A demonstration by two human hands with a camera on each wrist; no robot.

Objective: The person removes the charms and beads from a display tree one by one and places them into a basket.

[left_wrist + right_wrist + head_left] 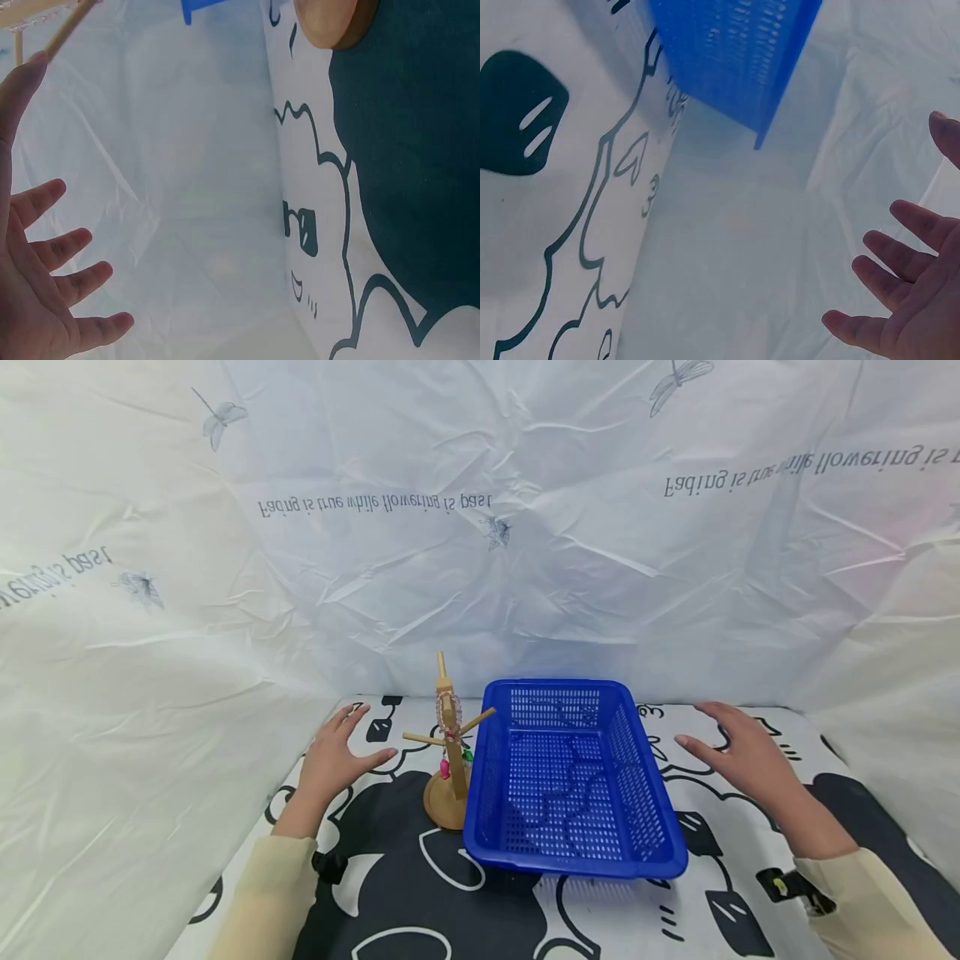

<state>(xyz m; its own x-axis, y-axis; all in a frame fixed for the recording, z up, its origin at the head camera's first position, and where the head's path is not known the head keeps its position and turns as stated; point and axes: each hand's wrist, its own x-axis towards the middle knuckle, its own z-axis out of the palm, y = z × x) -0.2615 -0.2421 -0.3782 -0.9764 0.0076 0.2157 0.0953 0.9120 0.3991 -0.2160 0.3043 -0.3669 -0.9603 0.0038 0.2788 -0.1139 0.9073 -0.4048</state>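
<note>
Spreading their fingers, two hands hang above the tabletop (622, 918), each with a thumb and four fingers apart and relaxed: the left hand (330, 764) nearest the stand, the right hand (750, 756) nearest the basket, on its far side. Between them are one wooden stand (456, 768) and one blue basket (667, 856). The stand, just left of the basket, stands upright on one round base (442, 810) and shows three pegs, one at the top and two lower down, sticking out to either side. Pink beads (448, 710) hang on its post; how many strands they make is hard to tell. Below them dangle one bright pink piece (445, 768) and one green piece (468, 756). Whether base and basket touch is hidden. One black strap shows at each wrist, on the left (328, 867) and on the right (797, 890), by two cream sleeves. Behind rises a pale sheet (525, 602) printed with two dragonflies near its top and three lines of lettering, two of them cut off by the picture's edges.
</note>
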